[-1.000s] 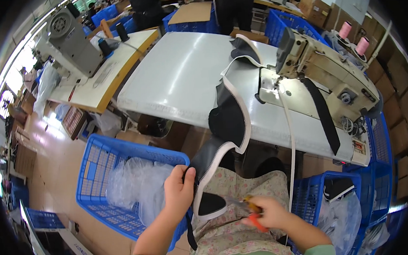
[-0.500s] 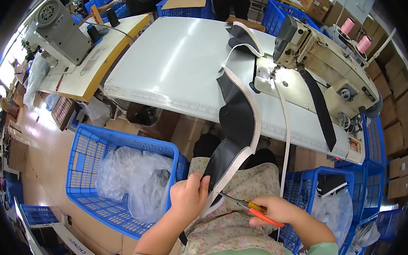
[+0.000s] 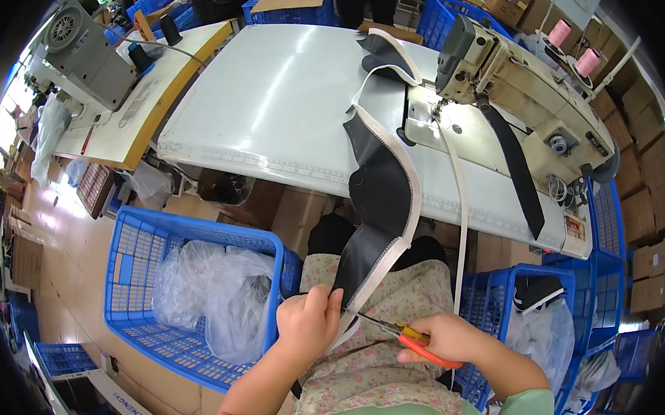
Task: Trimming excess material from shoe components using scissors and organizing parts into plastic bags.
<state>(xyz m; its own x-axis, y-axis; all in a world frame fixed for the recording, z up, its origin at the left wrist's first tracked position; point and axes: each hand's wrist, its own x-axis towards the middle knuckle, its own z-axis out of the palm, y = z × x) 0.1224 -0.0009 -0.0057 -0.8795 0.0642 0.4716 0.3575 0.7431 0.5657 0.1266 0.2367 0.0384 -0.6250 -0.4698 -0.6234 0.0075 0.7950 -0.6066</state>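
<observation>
Between thumb and fingers, my left hand [image 3: 307,325] pinches the near end of a chain of black material pieces [image 3: 381,194] over my lap. A white binding tape [image 3: 392,255] with stitching runs along their right edge and joins piece to piece. My right hand [image 3: 451,339] is closed around the orange and yellow handles of a pair of scissors [image 3: 422,347]. The blades point left, their tips at the taped edge beside my left fingers; whether they are cutting is too small to tell. The chain's far end lies on the white sewing table [image 3: 267,98].
A sewing machine [image 3: 518,85] with two pink thread cones [image 3: 587,62] stands on the table's right; loose white tape [image 3: 459,216] hangs from it. Blue crates with plastic bags flank my lap, one left [image 3: 190,215], one right [image 3: 520,274]. Another machine [image 3: 84,59] stands at far left.
The scissors' tips have come a little left, up against the taped edge beside my left fingers. My left hand keeps its pinch. The whole view has shifted slightly.
</observation>
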